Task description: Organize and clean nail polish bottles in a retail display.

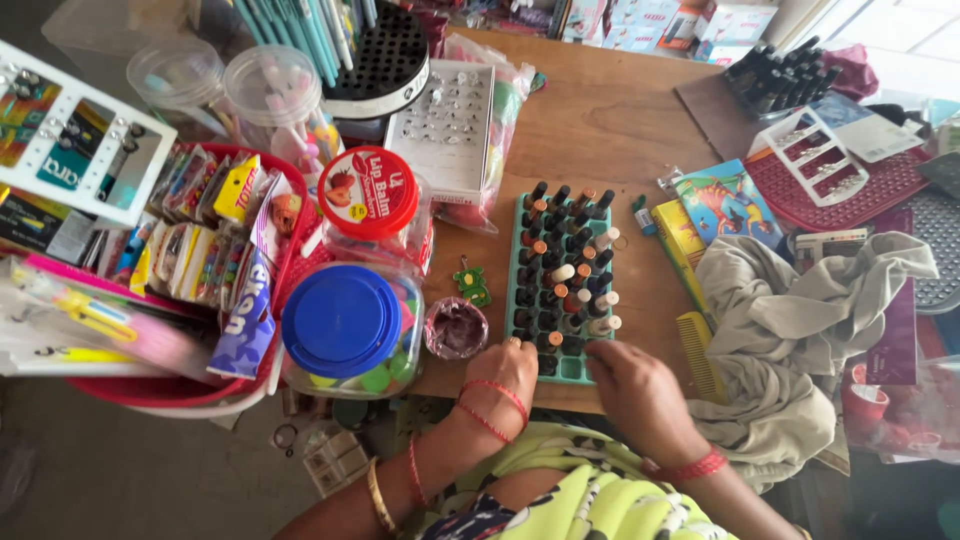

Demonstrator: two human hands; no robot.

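Your left hand (503,375) rests knuckles-up at the near edge of the wooden surface (600,120), its fingers curled down against the near left corner of the teal tray (570,368); whether they pinch anything there you cannot tell, since the fingertips are hidden. Your right hand (640,390) lies just beside it at the tray's near right corner, fingers bent and reaching in toward the closest row, and its grip is likewise hidden. The tray sits in the middle of the surface, running away from you, and is filled with small upright bottles (565,270) with dark, orange and pale caps; a few near cells stand bare. Just left of your left hand is a small round container (455,328) with a crumpled purplish lining, and beyond it a small green charm (472,285) lies flat on the wood. Farther left stands a clear jar with a blue lid (342,322), and behind that a jar with a red lid (368,192). A red basket (290,262) packed with small packets sits at the left edge. To your right, a yellow comb (698,352) lies near the tray, partly under a crumpled beige cloth (800,330). A white rack (443,125) lies at the far end of the tray.
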